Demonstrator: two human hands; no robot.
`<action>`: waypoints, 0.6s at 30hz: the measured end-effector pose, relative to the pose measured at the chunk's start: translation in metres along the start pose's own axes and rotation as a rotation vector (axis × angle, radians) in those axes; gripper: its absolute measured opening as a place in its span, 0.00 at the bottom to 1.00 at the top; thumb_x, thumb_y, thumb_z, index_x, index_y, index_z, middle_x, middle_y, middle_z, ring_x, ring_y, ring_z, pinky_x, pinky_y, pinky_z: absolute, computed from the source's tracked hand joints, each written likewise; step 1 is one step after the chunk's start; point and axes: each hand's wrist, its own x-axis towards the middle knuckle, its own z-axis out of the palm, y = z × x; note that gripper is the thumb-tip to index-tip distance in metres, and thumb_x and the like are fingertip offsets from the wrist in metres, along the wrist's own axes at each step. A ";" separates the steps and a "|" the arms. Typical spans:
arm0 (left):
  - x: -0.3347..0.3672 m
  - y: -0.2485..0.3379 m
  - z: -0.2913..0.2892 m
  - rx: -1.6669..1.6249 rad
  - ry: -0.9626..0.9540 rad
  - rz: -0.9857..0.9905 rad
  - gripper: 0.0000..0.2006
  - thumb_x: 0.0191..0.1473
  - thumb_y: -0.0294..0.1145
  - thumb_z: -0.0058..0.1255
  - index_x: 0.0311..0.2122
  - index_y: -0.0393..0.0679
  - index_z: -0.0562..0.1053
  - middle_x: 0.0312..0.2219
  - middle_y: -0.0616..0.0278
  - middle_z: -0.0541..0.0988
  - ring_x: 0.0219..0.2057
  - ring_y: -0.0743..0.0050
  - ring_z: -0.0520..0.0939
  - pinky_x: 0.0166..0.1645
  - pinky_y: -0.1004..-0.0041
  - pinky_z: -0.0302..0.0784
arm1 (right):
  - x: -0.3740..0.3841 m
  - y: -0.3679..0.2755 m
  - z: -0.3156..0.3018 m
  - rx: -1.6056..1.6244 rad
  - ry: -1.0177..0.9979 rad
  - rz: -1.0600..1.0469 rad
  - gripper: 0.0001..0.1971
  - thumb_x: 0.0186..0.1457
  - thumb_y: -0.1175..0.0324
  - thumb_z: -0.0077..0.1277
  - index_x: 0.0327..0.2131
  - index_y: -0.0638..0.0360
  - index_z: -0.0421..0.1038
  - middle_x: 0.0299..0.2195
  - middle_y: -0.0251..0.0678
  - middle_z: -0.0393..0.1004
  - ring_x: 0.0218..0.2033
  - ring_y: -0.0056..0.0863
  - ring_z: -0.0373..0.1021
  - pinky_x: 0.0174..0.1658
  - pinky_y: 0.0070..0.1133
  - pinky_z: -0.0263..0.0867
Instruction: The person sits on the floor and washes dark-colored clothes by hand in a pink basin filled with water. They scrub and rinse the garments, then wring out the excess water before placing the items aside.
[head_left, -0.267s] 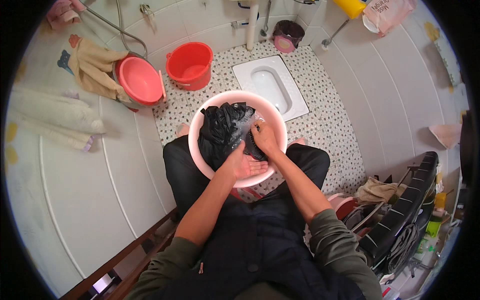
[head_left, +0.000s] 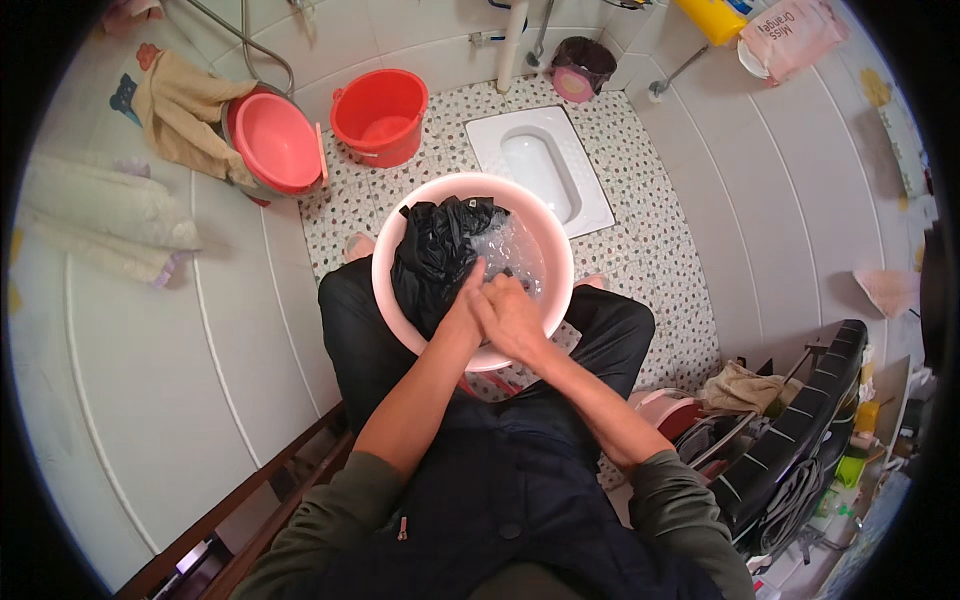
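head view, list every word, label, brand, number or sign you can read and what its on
Pink package at the upper right: dark printed lettering, large enough to read, but I won't copy it out.
Black cloth in the basin: a small pale tag, too small to read.
Yellow container beside the package: any print is too small to read.

Basin (head_left: 530, 205): smooth, glossy plastic. Black fabric (head_left: 430, 250): thin, creased, glossy. Bucket (head_left: 395, 153): glossy plastic. Squat pan (head_left: 540, 165): glazed ceramic.
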 end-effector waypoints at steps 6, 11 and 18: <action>0.015 0.014 0.036 -3.071 0.063 -0.808 0.17 0.61 0.45 0.34 0.49 0.53 0.69 0.46 0.63 0.74 0.49 0.63 0.71 0.47 0.56 0.70 | 0.039 0.064 0.042 -0.257 0.090 0.206 0.17 0.57 0.63 0.41 0.24 0.67 0.73 0.26 0.53 0.71 0.30 0.53 0.68 0.38 0.42 0.63; 0.017 0.011 0.039 -3.228 0.073 -0.865 0.19 0.62 0.51 0.31 0.49 0.53 0.67 0.44 0.62 0.74 0.46 0.60 0.71 0.46 0.58 0.68 | 0.060 0.089 0.049 -0.254 0.153 0.265 0.19 0.57 0.61 0.39 0.27 0.67 0.74 0.26 0.55 0.72 0.30 0.53 0.69 0.39 0.41 0.65; -0.001 0.003 0.009 -3.282 0.115 -0.591 0.22 0.59 0.54 0.36 0.52 0.52 0.67 0.50 0.59 0.72 0.55 0.60 0.68 0.58 0.53 0.62 | 0.018 0.026 0.014 -0.108 -0.017 0.154 0.17 0.56 0.61 0.39 0.28 0.66 0.72 0.31 0.55 0.71 0.34 0.51 0.67 0.38 0.45 0.60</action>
